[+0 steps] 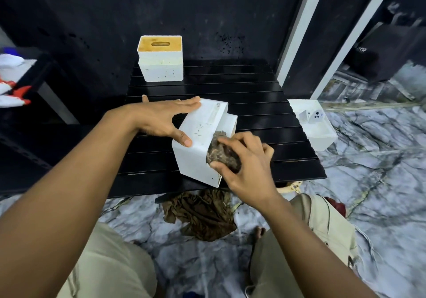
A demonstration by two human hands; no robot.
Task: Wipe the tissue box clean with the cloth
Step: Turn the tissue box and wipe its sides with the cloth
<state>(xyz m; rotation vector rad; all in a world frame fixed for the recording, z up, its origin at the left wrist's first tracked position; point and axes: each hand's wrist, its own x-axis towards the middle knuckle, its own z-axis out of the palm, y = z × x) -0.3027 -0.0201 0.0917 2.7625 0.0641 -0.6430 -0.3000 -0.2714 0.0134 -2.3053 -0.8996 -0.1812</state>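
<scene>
Smooth, matt white plastic: tissue box (192, 159). Rough, mottled fabric: cloth (219, 153). Glossy black slats: desk (253, 85). Polished veined marble: floor (368, 182). Wood-look lid (160, 43) on rear box (163, 71).

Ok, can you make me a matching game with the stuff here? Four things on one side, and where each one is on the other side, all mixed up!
Things:
1. tissue box with the wooden top
2. grey cloth wad
3. brown rag
4. white tub

Places:
A. on the floor, by the near edge of the black table
B. upright at the table's far end
C. held in the right hand, against the tilted tissue box
D. on the floor, right of the table

Pairs: 1-B, 2-C, 3-A, 4-D.
</scene>
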